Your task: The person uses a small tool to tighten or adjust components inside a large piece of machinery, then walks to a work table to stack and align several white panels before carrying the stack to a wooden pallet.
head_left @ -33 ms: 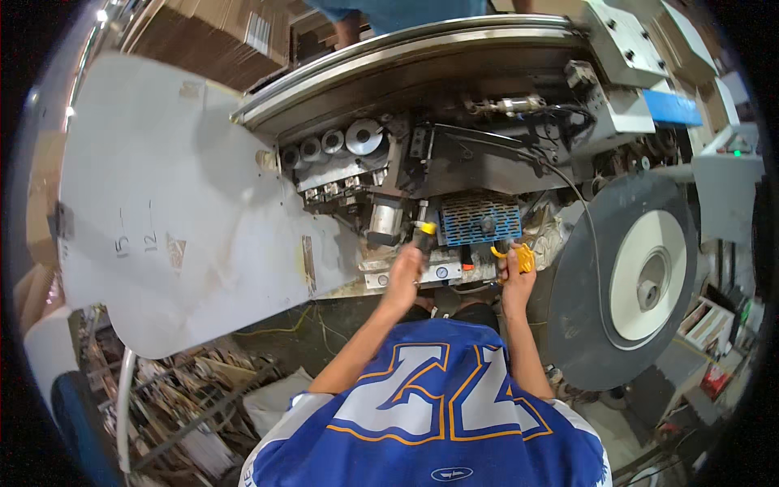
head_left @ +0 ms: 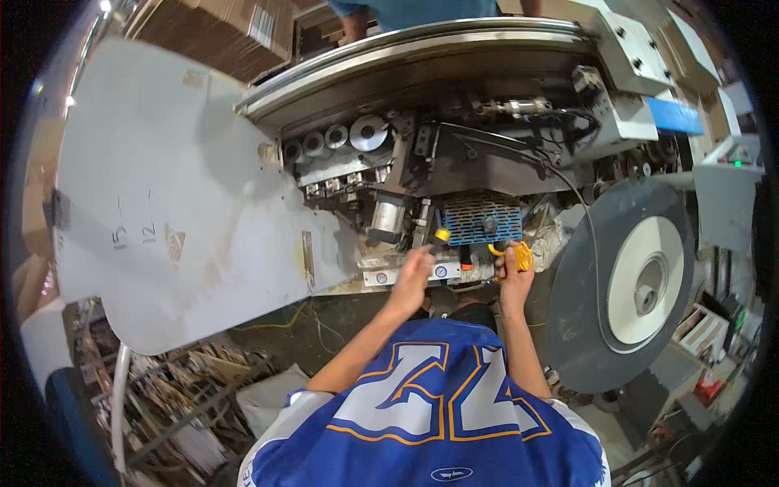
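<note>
My left hand point(head_left: 412, 280) is closed round a dark, stick-like tool with a yellow end point(head_left: 442, 234); motion smears it, and I cannot make out its kind. The yellow end is beside the left edge of a blue slotted guard point(head_left: 484, 235) on the machine. Just below that guard's right corner, my right hand point(head_left: 514, 280) grips a yellow plastic piece with a curved, hook-like arm point(head_left: 520, 256). My fingers cover part of it. Between the hands sits a small red-orange part point(head_left: 466, 264) next to a white strip with round gauges point(head_left: 381, 278).
A wide grey panel point(head_left: 162, 203) extends left from the machine. Metal rollers point(head_left: 368, 134) and a cylinder motor point(head_left: 388, 215) sit inside its frame. On the right is a large dark reel point(head_left: 578, 292) with a pale hub. Another person point(head_left: 430, 10) stands beyond the machine.
The tool's yellow end has swung slightly right and down, toward the guard, with my left hand shifting a little. My right hand and the yellow piece have barely moved.
</note>
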A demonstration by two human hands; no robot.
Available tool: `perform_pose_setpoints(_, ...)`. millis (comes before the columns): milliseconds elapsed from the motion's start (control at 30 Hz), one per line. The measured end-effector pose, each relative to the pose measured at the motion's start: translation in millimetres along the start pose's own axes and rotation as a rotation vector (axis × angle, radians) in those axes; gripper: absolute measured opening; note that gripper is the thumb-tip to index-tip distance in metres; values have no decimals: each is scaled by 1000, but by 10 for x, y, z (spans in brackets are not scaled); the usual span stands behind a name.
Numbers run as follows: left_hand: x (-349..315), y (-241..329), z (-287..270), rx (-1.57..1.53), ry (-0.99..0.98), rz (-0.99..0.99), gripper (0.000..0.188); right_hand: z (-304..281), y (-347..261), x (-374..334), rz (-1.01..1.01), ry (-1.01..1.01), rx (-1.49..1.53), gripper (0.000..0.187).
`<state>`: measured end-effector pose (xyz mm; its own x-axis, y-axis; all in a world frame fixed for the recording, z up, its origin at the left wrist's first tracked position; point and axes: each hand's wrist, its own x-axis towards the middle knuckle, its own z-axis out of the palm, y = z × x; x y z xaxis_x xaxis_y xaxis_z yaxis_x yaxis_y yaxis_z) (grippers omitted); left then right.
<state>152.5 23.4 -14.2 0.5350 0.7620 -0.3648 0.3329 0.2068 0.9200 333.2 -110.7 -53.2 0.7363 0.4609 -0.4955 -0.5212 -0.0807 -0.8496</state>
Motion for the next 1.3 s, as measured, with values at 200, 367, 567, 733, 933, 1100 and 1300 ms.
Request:
perform_pose_setpoints(200, -213, -139, 2, 83, -287, -35, 39, 546, -61, -161, -61, -79, 21, 45)
perform_pose_setpoints(367, -247, -254, -230, 145, -297, 65, 37, 670, 40, -314, -84, -12, -272, 50)
perform_pose_setpoints(567, -299, -415, -494, 205, -151, 62, 39, 838, 231, -390, -131, 25, -392, 41)
perform_pose_setpoints(733, -265, -354, -709, 314, -156, -5, 46, 1091, 176, -460, -123, 75, -383, 55)
perform_pose_setpoints(933, -61, -112, -1144, 445, 97, 138, 41, 1268, 60, -411, -215, 42, -163, 35)
perform_pose_setpoints(1100, 835, -53, -1652, 485, 193, -10, 47, 1140, 114, -516, -118, 56, -126, 31)
perform_pose_setpoints(1300, 1534, 100, -1560, 706, 80, 4, 55, 1110, 303, -751, -25, 102, -259, 32)
